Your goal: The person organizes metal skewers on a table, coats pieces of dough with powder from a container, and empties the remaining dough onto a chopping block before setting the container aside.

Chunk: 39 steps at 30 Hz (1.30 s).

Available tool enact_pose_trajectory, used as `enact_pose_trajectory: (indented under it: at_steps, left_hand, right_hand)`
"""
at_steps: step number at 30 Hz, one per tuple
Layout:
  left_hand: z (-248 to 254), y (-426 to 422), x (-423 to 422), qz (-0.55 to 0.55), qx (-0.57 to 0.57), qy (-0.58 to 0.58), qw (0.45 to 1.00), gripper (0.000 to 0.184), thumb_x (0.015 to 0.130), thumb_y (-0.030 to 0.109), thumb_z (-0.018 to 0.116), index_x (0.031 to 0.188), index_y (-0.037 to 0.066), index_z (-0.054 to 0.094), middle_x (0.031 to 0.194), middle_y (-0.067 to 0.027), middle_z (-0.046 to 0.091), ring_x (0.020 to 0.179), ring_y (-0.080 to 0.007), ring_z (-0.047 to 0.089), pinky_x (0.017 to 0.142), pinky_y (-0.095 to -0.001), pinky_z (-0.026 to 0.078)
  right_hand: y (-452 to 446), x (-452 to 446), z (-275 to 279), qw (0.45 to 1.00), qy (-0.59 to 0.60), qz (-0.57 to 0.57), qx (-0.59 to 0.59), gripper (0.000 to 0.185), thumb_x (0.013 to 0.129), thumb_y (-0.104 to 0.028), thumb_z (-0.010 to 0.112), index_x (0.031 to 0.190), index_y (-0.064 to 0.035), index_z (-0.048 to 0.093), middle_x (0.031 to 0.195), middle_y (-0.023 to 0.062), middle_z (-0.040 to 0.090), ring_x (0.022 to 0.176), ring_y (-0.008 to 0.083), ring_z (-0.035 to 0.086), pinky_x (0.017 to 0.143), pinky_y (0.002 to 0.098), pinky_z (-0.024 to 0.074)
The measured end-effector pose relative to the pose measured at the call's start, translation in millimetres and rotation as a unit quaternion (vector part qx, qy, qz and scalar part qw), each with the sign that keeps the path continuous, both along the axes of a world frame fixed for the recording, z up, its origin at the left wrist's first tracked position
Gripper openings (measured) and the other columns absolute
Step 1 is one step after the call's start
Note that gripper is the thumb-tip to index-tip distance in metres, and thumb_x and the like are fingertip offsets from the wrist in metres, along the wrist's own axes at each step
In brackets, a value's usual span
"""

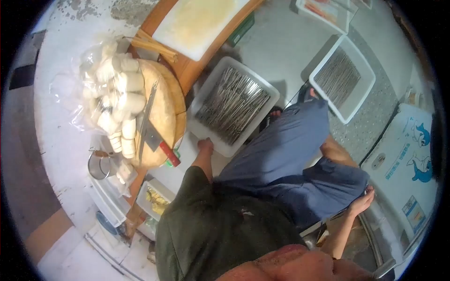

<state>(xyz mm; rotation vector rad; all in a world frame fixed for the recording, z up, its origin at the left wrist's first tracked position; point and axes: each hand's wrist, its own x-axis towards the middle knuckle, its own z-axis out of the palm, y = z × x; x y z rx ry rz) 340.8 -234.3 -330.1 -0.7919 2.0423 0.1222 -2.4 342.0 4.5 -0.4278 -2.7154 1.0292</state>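
My left hand (pixel 205 144) is closed at the near rim of a white tray (pixel 219 149) filled with thin metal skewers (pixel 236 103). To its left, a cleaver (pixel 157 142) with a red handle lies on a round wooden board (pixel 158 112), beside several long metal sticks. White cylindrical pieces (pixel 127 96) in a clear plastic bag are heaped at the board's left side. My right hand (pixel 363 201) is at the hem of the blue-grey shorts (pixel 300 150), its fingers curled; whatever they may hold is hidden.
Another white tray (pixel 370 84) of skewers is at the upper right, beyond the legs. A white cutting board (pixel 194 28) lies at the top. A metal cup (pixel 99 165) and a tub of yellow pieces (pixel 157 199) are at lower left. A dolphin-printed lid (pixel 403 164) is far right.
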Motion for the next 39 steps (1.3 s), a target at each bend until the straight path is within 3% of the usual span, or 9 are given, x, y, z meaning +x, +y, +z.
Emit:
enact_pose_trajectory:
  at_steps: [6, 8, 12, 15, 18, 21, 27, 30, 39]
  left_hand:
    - [-78.3, 29.0, 123.6, 0.117, -0.276, 0.068, 0.951, 0.044, 0.082, 0.038, 0.058, 0.115, 0.009, 0.063, 0.108, -0.015, 0.064, 0.101, -0.0291, 0.063, 0.083, -0.0426, 0.05]
    - [36.4, 22.7, 54.3, 0.329, -0.113, -0.012, 0.938, 0.044, 0.082, 0.043, 0.055, 0.102, 0.007, 0.068, 0.108, -0.0173, 0.062, 0.104, -0.028, 0.061, 0.083, -0.0448, 0.049]
    - [117.5, 54.6, -115.5, 0.112, -0.148, 0.512, 0.839, 0.033, 0.077, 0.025, 0.061, 0.101, 0.002, 0.063, 0.098, -0.019, 0.058, 0.093, -0.0412, 0.054, 0.081, -0.0495, 0.043]
    - [65.8, 74.2, -149.1, -0.085, 0.024, 0.447, 0.89, 0.04, 0.077, 0.032, 0.059, 0.108, 0.005, 0.064, 0.113, -0.018, 0.058, 0.117, -0.0336, 0.046, 0.106, -0.0529, 0.027]
    - [55.1, 81.4, -132.5, -0.166, 0.015, 0.422, 0.891, 0.047, 0.078, 0.037, 0.057, 0.114, 0.007, 0.064, 0.118, -0.0141, 0.058, 0.122, -0.0308, 0.044, 0.111, -0.0556, 0.013]
    - [75.0, 80.4, -139.4, -0.121, 0.099, 0.197, 0.968, 0.047, 0.08, 0.038, 0.055, 0.116, 0.01, 0.065, 0.123, -0.0128, 0.057, 0.124, -0.0305, 0.043, 0.112, -0.0532, 0.012]
    - [120.6, 78.6, -98.1, -0.103, 0.136, 0.226, 0.959, 0.041, 0.083, 0.033, 0.054, 0.112, 0.009, 0.067, 0.124, -0.013, 0.057, 0.123, -0.0281, 0.043, 0.112, -0.0503, 0.014]
    - [112.8, 83.7, -56.1, -0.264, 0.086, 0.136, 0.951, 0.044, 0.086, 0.028, 0.051, 0.125, 0.009, 0.057, 0.128, -0.0119, 0.055, 0.121, -0.028, 0.045, 0.113, -0.0497, 0.015]
    - [63.1, 94.4, 155.1, -0.043, 0.106, 0.052, 0.992, 0.039, 0.091, 0.025, 0.049, 0.125, 0.008, 0.054, 0.117, -0.0132, 0.057, 0.108, -0.0279, 0.051, 0.099, -0.0438, 0.031]
  right_hand:
    - [4.1, 9.4, -1.4, 0.999, -0.008, -0.031, 0.032, 0.051, 0.1, -0.037, 0.035, 0.107, 0.0064, 0.061, 0.104, 0.0148, 0.062, 0.096, 0.0247, 0.056, 0.09, 0.0364, 0.0413]
    - [-4.4, 11.0, 3.2, 0.997, -0.031, -0.067, 0.007, 0.055, 0.1, -0.039, 0.035, 0.104, 0.007, 0.063, 0.103, 0.0172, 0.063, 0.094, 0.0259, 0.057, 0.089, 0.0376, 0.0424]
    - [-9.0, 4.0, 1.1, 0.999, -0.004, -0.041, 0.009, 0.055, 0.1, -0.039, 0.033, 0.103, 0.0076, 0.063, 0.1, 0.018, 0.063, 0.094, 0.0261, 0.057, 0.087, 0.0374, 0.0442]
    - [-16.4, -0.8, 6.2, 0.997, -0.033, -0.049, -0.042, 0.053, 0.1, -0.036, 0.032, 0.102, 0.0072, 0.063, 0.101, 0.0174, 0.064, 0.091, 0.0261, 0.058, 0.084, 0.0378, 0.0458]
    - [-29.4, -1.9, 11.8, 0.996, -0.059, -0.062, -0.016, 0.054, 0.099, -0.036, 0.032, 0.1, 0.007, 0.065, 0.102, 0.0174, 0.064, 0.09, 0.0263, 0.059, 0.082, 0.0378, 0.0468]
    - [-40.3, 0.6, 18.8, 0.993, -0.087, -0.055, 0.062, 0.057, 0.098, -0.04, 0.032, 0.101, 0.0074, 0.065, 0.098, 0.0185, 0.064, 0.088, 0.0275, 0.059, 0.081, 0.0391, 0.0466]
    - [-49.4, -18.0, 26.4, 0.992, -0.1, -0.034, 0.067, 0.058, 0.098, -0.041, 0.03, 0.104, 0.0047, 0.065, 0.1, 0.0194, 0.065, 0.089, 0.0291, 0.059, 0.082, 0.041, 0.0458]
    - [-43.9, -23.2, 24.3, 0.992, -0.085, 0.005, 0.095, 0.059, 0.098, -0.043, 0.03, 0.103, 0.0045, 0.065, 0.099, 0.0199, 0.065, 0.089, 0.03, 0.059, 0.081, 0.0412, 0.0454]
    - [-27.0, -29.8, 25.1, 0.982, -0.103, 0.065, 0.147, 0.062, 0.099, -0.046, 0.03, 0.112, 0.0059, 0.061, 0.11, 0.0219, 0.062, 0.101, 0.0334, 0.058, 0.088, 0.0416, 0.0445]
